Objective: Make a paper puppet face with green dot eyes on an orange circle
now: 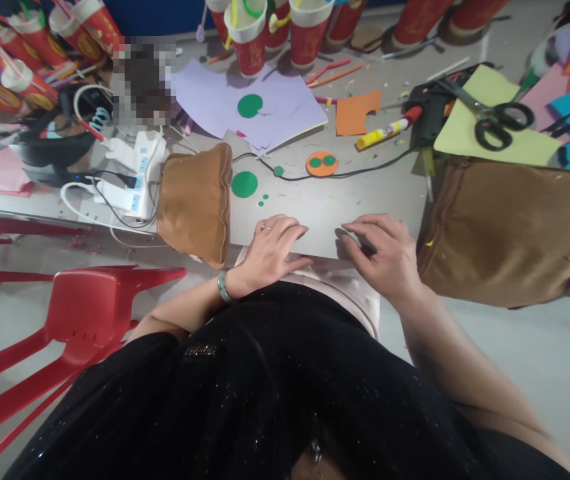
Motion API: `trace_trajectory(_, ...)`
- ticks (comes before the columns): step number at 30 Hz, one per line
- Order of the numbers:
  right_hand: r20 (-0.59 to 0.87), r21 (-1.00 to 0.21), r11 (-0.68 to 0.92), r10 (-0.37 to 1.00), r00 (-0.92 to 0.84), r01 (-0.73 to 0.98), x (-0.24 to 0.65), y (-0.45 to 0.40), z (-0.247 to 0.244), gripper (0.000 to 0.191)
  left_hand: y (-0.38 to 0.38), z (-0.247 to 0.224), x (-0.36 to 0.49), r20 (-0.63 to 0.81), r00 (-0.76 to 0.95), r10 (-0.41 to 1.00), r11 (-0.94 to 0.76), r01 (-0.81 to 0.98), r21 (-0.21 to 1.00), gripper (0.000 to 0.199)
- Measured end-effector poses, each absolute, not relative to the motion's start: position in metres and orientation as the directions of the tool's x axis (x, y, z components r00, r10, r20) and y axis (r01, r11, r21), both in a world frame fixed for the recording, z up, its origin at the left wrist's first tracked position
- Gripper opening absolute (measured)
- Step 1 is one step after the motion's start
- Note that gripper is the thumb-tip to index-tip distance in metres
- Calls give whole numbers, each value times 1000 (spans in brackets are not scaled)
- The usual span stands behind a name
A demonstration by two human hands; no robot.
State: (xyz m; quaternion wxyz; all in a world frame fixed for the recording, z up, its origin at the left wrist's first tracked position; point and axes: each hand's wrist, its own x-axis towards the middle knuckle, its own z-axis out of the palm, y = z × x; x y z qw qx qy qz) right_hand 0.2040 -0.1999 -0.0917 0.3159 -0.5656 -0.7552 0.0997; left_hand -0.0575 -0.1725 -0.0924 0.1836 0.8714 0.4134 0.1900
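My left hand (272, 253) rests at the table's front edge, fingers apart, holding nothing. To its right, my right hand (382, 250) is also at the edge, fingers curved and apart with nothing between them. Beyond them lie a large green paper circle (244, 185), small green dots (263, 201) and a small green disc (279, 171). An orange paper circle (321, 164) carries two green ovals. A brown cushion-like piece (195, 203) sits left of my left hand, and a larger brown one (509, 233) is just right of my right hand.
Red paper cups (252, 50) line the back. Purple paper (285, 110), an orange scrap (355, 115), a yellow marker (385, 133) and scissors (495, 123) on yellow-green paper lie across the table. A black cord crosses the middle. At left are a power strip (143, 167) and a red chair (85, 313).
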Motion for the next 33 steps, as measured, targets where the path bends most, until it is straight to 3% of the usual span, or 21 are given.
trace_trajectory(5,378,-528,364,910,-171,767,204,-202,-93,23,-172,-90,-56,241,549,801,-588,640,495,60)
trace_trajectory(11,446,-523,413,878,-174,746,201,-200,-97,17,-171,-98,-56,348,657,669,-738,642,207,64)
trace_trajectory(18,494,-494,453,848,-190,742,199,-201,-97,15,-174,-93,-56,497,700,512,-803,595,-11,37)
trace_trajectory(23,494,-500,457,848,-192,736,199,-203,-97,16,-176,-101,-55,460,718,523,-817,576,29,24)
trace_trajectory(33,519,-473,478,830,-205,740,200,-207,-98,16,-174,-111,-55,637,671,379,-884,467,34,17)
